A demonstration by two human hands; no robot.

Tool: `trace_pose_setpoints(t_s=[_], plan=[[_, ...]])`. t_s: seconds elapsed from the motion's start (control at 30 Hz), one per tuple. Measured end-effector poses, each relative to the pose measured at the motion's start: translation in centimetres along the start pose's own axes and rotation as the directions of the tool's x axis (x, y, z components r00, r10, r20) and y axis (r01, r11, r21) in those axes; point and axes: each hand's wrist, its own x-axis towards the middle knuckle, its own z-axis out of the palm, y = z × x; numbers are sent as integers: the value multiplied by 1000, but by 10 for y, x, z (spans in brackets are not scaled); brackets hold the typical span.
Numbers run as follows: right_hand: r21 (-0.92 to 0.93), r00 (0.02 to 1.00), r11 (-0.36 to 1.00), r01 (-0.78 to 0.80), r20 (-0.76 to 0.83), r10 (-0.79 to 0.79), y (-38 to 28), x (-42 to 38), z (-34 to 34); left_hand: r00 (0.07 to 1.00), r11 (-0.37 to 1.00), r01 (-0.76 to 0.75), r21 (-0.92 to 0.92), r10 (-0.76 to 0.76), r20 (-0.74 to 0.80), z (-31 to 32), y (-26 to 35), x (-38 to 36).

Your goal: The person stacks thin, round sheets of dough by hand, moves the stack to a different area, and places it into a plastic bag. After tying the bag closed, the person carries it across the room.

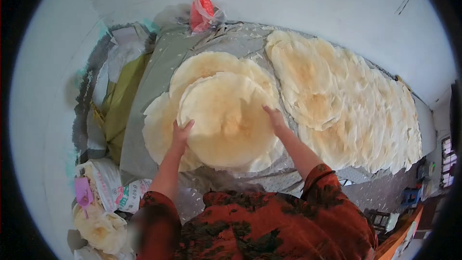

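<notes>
Head view: at lower left, a printed sack [107,183] stands beside the grey cover [133,148]; at centre, over other sheets, the left hand [183,132] pinches the top round sheet [224,110] by its left rim, the right hand [275,118] its right — likely keeping something so thin level; at right, overlapping sheets [365,110] lie spread, perhaps saving room.

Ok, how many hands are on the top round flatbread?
2: the left hand at the left edge of the flatbread, the right hand at its right edge. No other hands show.
</notes>
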Motion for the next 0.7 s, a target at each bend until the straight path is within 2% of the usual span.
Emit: trace_pose_setpoints(t_s=[0.03, 0.07, 0.1, 0.13, 0.2, 0.23, 0.3, 0.33, 0.4, 0.43, 0.47, 0.5, 0.53, 0.57, 0.63, 0.7], plan=[[4, 1000, 1000, -8, 3, 8, -5, -9, -11, 1000, 1000, 5, 7, -5, -1, -10, 2, 3], [293, 972, 949, -115, 229, 47, -7, -16, -21, 972, 929, 186, -319, -127, 196, -20, 9, 8], [523, 897, 808, -273, 442, 17, -5, -18, -26, 895, 723, 397, -565, -170, 411, -24, 17, 12], [517, 896, 806, -289, 443, 38, 3, -20, -24, 891, 717, 412, -562, -190, 411, -21, 26, 12], [405, 973, 912, -69, 228, -28, 29, -31, -24, 947, 940, 296, -169, -267, 179, -13, 32, 5], [396, 973, 914, -88, 230, -7, 30, -30, -25, 941, 934, 317, -168, -287, 177, -13, 24, 5], [248, 917, 950, 190, 300, -262, 12, -16, -26, 949, 941, 263, -213, -212, 232, -15, 17, 11], [249, 916, 950, 190, 303, -262, -13, -17, -28, 950, 941, 262, -213, -212, 229, -10, 21, -1], [197, 873, 952, 234, 388, -295, -67, -23, -33, 990, 828, 111, -550, -44, 133, 6, 30, -48], [207, 876, 950, 232, 380, -296, -68, -15, -35, 976, 754, 220, -619, -176, 132, 9, 4, -57], [369, 858, 929, -37, 488, -160, -62, -5, -41, 942, 661, 317, -680, -304, 143, 12, -24, -67], [478, 792, 824, -304, 608, -61, -52, 6, -46, 918, 626, 358, -693, -371, 139, 23, -30, -85], [428, 827, 831, -357, 558, 68, -15, 27, -46, 892, 586, 391, -710, -432, 135, 35, -32, -96], [378, 836, 866, -328, 543, 80, -10, 9, -46, 896, 585, 387, -713, -422, 139, 38, -32, -97], [368, 900, 883, -293, 418, 124, -1, -7, -44, 861, 438, 447, -780, -447, 243, 46, -35, -107], [394, 906, 873, -287, 407, 114, 10, -13, -47, 852, 443, 442, -780, -480, 210, 51, -24, -117]])
